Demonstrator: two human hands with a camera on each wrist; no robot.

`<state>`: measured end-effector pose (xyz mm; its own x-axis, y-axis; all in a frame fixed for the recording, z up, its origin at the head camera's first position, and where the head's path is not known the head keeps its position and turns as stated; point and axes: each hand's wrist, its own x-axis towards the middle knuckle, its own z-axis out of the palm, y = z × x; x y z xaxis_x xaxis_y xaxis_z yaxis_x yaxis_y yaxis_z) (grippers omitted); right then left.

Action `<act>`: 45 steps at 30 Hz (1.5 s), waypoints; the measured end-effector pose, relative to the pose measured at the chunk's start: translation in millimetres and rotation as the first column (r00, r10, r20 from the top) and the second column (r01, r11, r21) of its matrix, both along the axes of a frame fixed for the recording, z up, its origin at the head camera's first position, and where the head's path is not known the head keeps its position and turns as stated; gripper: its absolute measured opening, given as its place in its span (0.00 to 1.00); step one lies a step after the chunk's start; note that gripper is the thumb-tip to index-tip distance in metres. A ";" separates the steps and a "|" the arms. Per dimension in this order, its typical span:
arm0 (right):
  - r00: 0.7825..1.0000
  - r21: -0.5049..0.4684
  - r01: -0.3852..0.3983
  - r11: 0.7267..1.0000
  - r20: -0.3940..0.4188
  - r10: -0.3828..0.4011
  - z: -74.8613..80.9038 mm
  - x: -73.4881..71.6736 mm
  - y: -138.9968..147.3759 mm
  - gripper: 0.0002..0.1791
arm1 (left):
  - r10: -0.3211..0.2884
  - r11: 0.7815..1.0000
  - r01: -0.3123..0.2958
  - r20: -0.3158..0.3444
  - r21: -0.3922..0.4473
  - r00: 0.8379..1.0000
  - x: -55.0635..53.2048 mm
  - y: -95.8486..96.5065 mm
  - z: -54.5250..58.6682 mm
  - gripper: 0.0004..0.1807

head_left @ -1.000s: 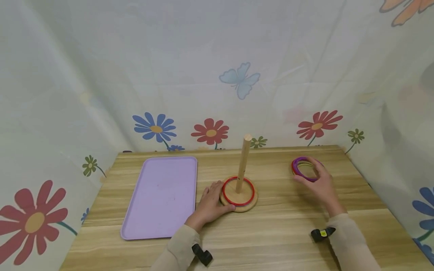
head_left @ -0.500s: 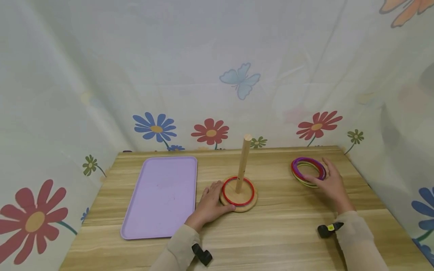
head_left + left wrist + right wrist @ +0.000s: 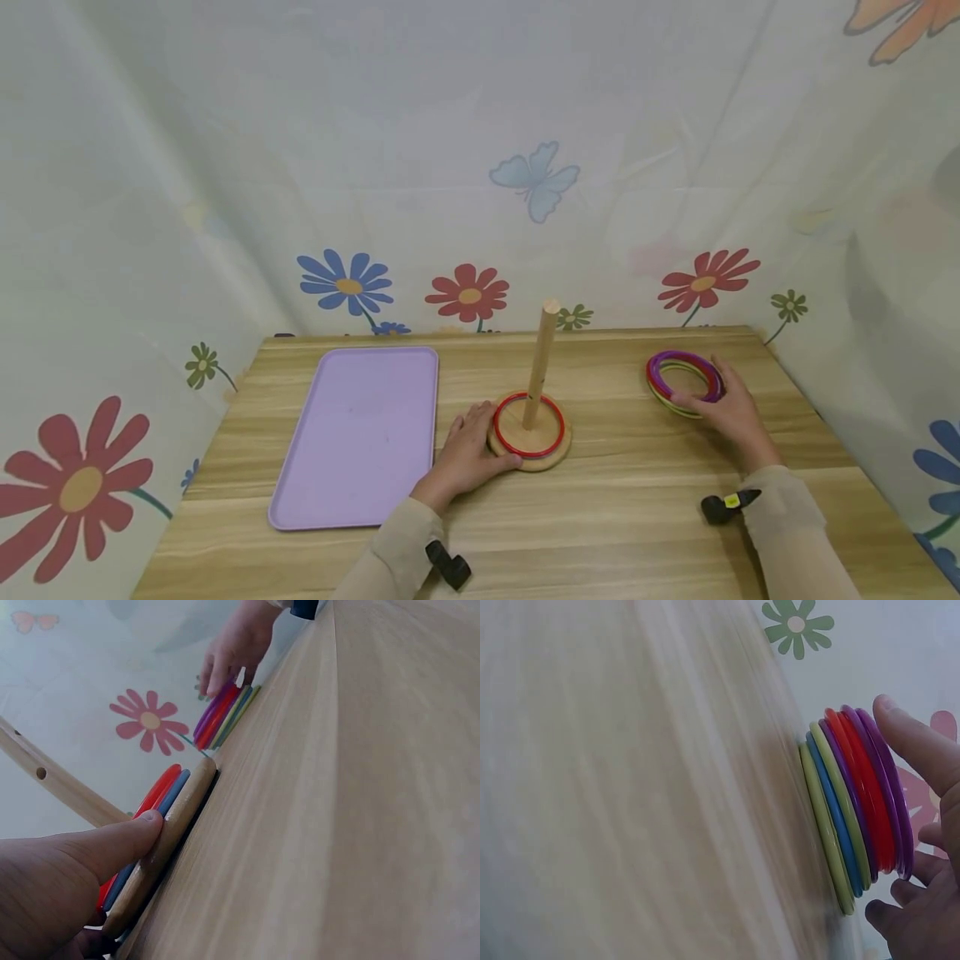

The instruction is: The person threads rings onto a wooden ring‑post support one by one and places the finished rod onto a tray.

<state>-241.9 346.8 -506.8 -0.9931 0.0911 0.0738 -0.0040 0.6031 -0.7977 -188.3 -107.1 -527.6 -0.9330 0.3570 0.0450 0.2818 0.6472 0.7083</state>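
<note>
A wooden peg stand [image 3: 540, 358] has a round base with a red ring [image 3: 564, 427] lying around the foot of its upright peg. In the left wrist view, a blue ring [image 3: 177, 790] shows under the red one. My left hand [image 3: 468, 457] holds the base by its left and near edge, thumb along the front. Farther right lies a stack of thin rings [image 3: 660, 392] in purple, red, blue and yellow-green. My right hand [image 3: 731, 417] is spread at its right side, thumb at the near rim and fingers beyond. The right wrist view has its thumb [image 3: 915, 742] beside the top purple ring [image 3: 895, 787].
A flat lilac tray [image 3: 360, 433] lies on the wooden table [image 3: 600, 533] left of the stand. Behind the table hangs a flower-printed curtain [image 3: 420, 167], which also runs along both sides. Each wrist wears a small black camera [image 3: 447, 565].
My right hand has drawn back to the right from over the stack. The purple ring has shifted slightly right, and the stack shows more fully. My left hand stays at the base.
</note>
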 end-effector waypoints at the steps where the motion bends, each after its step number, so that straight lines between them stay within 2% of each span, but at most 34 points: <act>1: 1.000 0.007 -0.004 1.000 -0.003 0.004 -0.4 -0.4 0.1 0.66 | 0.001 1.000 -0.001 0.001 0.000 1.000 0.0 0.0 0.0 0.57; 8: 0.998 0.044 -0.029 0.999 -0.046 0.031 -1.7 -2.9 -0.6 0.64 | 0.005 1.000 -0.005 -0.003 0.009 1.000 0.4 0.1 0.5 0.56; 35: 1.000 0.055 0.011 0.998 -0.019 -0.010 -1.3 -0.6 -3.9 0.65 | 0.002 1.000 -0.002 0.002 -0.011 1.000 -0.5 1.2 0.3 0.56; 45: 1.000 0.061 0.000 0.998 -0.020 0.001 -2.1 -2.2 -2.4 0.66 | 0.000 1.000 0.000 0.000 -0.011 1.000 -0.3 0.7 1.1 0.57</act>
